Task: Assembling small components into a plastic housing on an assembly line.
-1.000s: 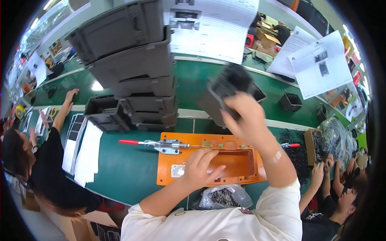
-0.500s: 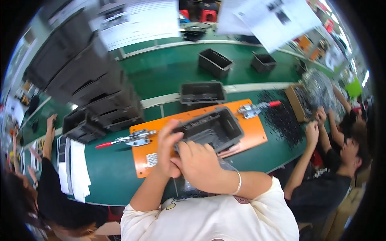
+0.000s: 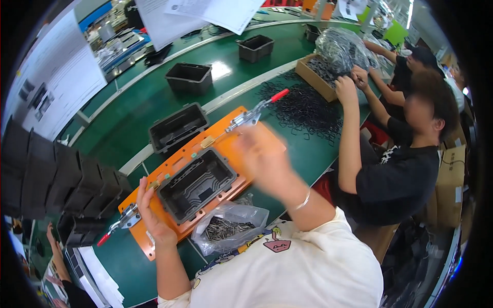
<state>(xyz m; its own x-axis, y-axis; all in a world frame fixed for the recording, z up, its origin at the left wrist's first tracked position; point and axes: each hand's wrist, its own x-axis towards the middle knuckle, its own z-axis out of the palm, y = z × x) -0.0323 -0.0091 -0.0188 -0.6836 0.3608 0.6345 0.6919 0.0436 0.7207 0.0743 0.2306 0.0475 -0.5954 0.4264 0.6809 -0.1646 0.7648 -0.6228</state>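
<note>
A dark grey plastic bin point(image 3: 179, 213) sits in an orange fixture plate point(image 3: 269, 143) on the green bench. My left hand point(image 3: 154, 215) is beside the bin's left end, its fingers stretched out and holding nothing. My right hand point(image 3: 264, 161) is smeared by motion over the plate's right part, near the right toggle clamp point(image 3: 244, 119) with its red handle; its fingers cannot be made out. Near the plate's left end is a second toggle clamp point(image 3: 123, 218), also red-handled. A clear plastic bag point(image 3: 205, 241) of small metal pins or screws lies between the plate and my body.
Another grey bin point(image 3: 179, 128) stands behind the plate, with two more farther back. Stacked bins point(image 3: 67, 174) rise at the left above papers point(image 3: 100, 274). Black clip-like parts point(image 3: 308, 110) are spread beside a cardboard box point(image 3: 303, 66). A co-worker point(image 3: 400, 179) works at the right.
The bin, held tilted in my hands before, now rests in the plate. My hands have parted, the right one toward the right clamp. The view has turned to the right.
</note>
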